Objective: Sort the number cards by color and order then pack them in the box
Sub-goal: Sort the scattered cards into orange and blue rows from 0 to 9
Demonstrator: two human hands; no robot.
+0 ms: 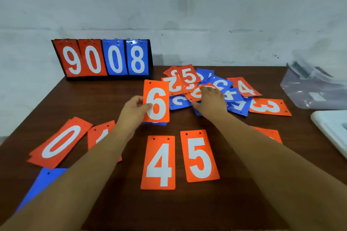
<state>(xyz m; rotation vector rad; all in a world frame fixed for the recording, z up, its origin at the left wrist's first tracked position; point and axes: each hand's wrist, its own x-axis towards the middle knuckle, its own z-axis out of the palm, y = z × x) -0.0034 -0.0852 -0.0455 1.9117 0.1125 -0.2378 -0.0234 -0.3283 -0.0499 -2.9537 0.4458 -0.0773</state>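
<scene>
The left hand (134,108) pinches the orange rectangular plastic 6 card (156,101) upright mid-surface, while the nearer right hand (211,102) lies spread flat on the jumbled orange-and-blue card pile (216,90) toward the surface's far edge.

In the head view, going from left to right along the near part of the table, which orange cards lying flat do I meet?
Orange card with white 0 → orange card with white 4 → orange card with white 5. The partly hidden orange cards are left out.
</scene>
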